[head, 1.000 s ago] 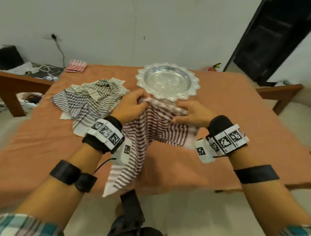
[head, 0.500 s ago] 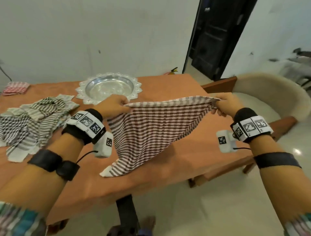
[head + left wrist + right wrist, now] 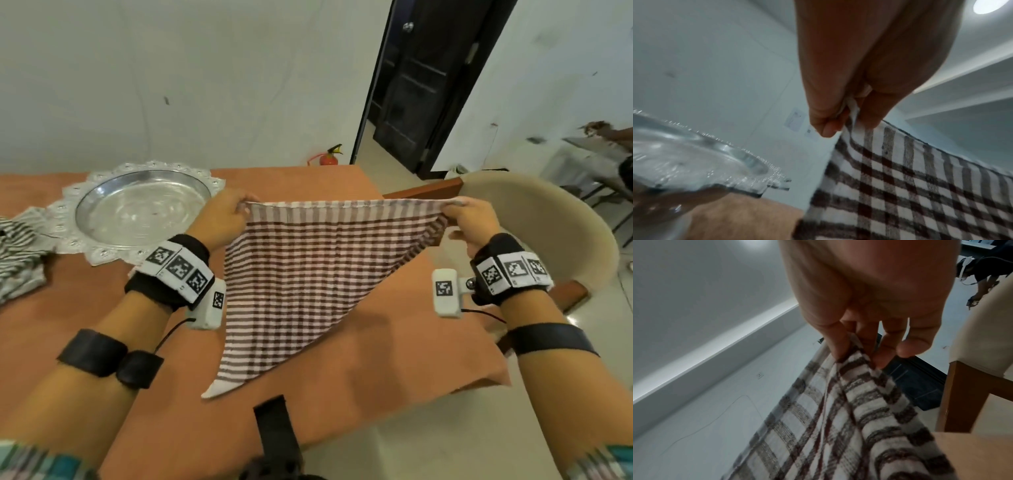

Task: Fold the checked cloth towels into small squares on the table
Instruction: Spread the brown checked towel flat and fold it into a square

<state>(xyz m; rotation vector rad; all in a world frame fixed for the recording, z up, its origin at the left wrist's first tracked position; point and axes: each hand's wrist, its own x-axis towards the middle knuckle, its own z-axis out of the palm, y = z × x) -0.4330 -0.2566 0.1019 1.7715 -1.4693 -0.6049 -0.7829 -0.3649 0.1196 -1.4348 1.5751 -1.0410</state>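
A brown-and-white checked towel (image 3: 308, 274) hangs stretched in the air above the orange table (image 3: 394, 342). My left hand (image 3: 226, 219) pinches its top left corner between thumb and fingers (image 3: 830, 123). My right hand (image 3: 471, 219) pinches the top right corner (image 3: 851, 353). The top edge is pulled taut between the hands, and the towel (image 3: 910, 186) tapers down to a point near the table's front edge. A heap of black-and-white checked towels (image 3: 17, 260) lies at the far left of the table.
A scalloped silver tray (image 3: 137, 209) sits on the table behind my left hand. A beige chair (image 3: 548, 233) with a wooden frame stands close to the table's right side. A dark door (image 3: 428, 85) and a red fire extinguisher (image 3: 329, 159) are beyond.
The towel went from bunched near the tray to lifted and spread wide. My hands moved apart, the right one far to the right, and my view swung right.
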